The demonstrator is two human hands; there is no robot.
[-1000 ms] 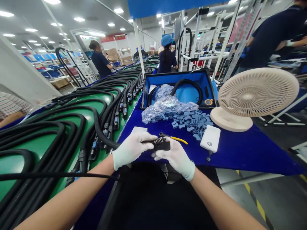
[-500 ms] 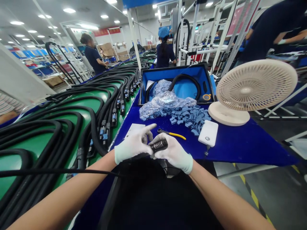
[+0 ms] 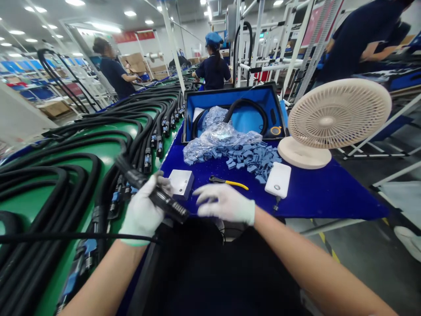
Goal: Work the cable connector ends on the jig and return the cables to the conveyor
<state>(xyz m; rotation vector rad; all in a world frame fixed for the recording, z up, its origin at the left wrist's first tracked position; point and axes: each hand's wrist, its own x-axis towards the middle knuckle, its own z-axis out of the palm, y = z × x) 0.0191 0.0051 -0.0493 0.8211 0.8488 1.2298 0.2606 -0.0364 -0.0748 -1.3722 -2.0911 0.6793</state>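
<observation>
Gripping a black cable connector [image 3: 168, 204] in the left hand [image 3: 143, 212], its long axis slants down toward the empty, open right hand [image 3: 225, 204], just beside it above the blue worktop [image 3: 329, 193].

Gloves [image 3: 225, 204]: thin white knit, matt. Cables [image 3: 79, 156]: black rubber, smooth, matt. Bag [image 3: 223, 136]: clear plastic, glossy, crumpled. Small blocks [image 3: 251, 160]: blue plastic, matt. Pliers [image 3: 230, 184]: dark metal head, glossy yellow grips. Fan [image 3: 338, 112]: cream plastic, smooth. Surface [image 3: 312, 193]: blue, matt, cloth-like.
</observation>
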